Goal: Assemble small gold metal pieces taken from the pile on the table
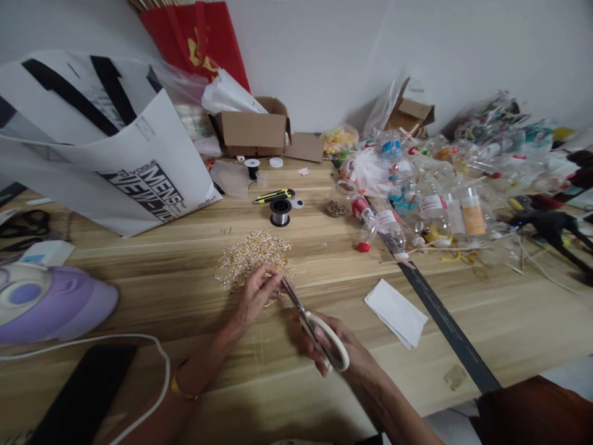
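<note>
Head view: landmark is the heap of gold-and-silver bead-like pieces (252,253) on the wooden tabletop (185,296). Left hand (254,295) at the heap's near edge, thumb and fingertips pinched narrow; cannot tell what, if anything, they hold. Right hand (354,353), nearer and right of the heap, grips white-handled scissors (306,314), blade tips beside the left fingertips. Wire spool (280,213) behind the heap, yellow-black utility knife (273,196) farther behind; folded white paper (396,313) well to the heap's right.

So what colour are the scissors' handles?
The scissors' handles are off-white, showing best in the head view.
</note>
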A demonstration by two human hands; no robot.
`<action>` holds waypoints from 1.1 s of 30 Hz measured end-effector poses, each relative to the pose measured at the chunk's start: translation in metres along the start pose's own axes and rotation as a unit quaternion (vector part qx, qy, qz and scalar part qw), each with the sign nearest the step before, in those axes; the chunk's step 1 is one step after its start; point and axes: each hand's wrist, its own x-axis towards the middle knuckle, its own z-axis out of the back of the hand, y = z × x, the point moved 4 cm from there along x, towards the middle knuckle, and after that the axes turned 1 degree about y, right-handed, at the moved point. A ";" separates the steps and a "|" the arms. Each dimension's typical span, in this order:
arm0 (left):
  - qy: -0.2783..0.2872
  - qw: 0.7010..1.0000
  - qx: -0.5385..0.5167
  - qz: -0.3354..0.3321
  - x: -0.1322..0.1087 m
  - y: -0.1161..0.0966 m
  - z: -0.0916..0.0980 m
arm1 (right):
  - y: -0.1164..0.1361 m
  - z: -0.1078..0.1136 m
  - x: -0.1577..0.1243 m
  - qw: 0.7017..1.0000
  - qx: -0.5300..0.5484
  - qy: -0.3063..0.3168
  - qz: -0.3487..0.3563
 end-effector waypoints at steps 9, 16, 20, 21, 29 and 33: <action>0.013 1.000 -0.003 0.000 -0.001 0.002 -0.003 | 0.001 -0.001 0.005 1.000 0.005 -0.003 0.002; 0.024 1.000 0.013 0.000 -0.003 0.000 -0.006 | 0.000 -0.001 0.006 1.000 0.004 -0.016 -0.006; 0.030 0.999 0.017 -0.005 -0.003 0.002 -0.007 | 0.003 -0.002 0.006 1.000 0.000 -0.022 -0.011; 0.031 0.999 0.017 -0.005 -0.003 0.002 -0.007 | 0.003 -0.002 0.006 1.000 0.001 -0.021 -0.012; 0.029 0.999 0.020 0.000 -0.004 -0.002 -0.008 | 0.000 -0.001 0.006 0.999 0.025 -0.024 -0.034; 0.033 0.999 0.022 -0.007 -0.004 0.000 -0.008 | 0.000 -0.001 0.006 0.998 0.025 -0.025 -0.046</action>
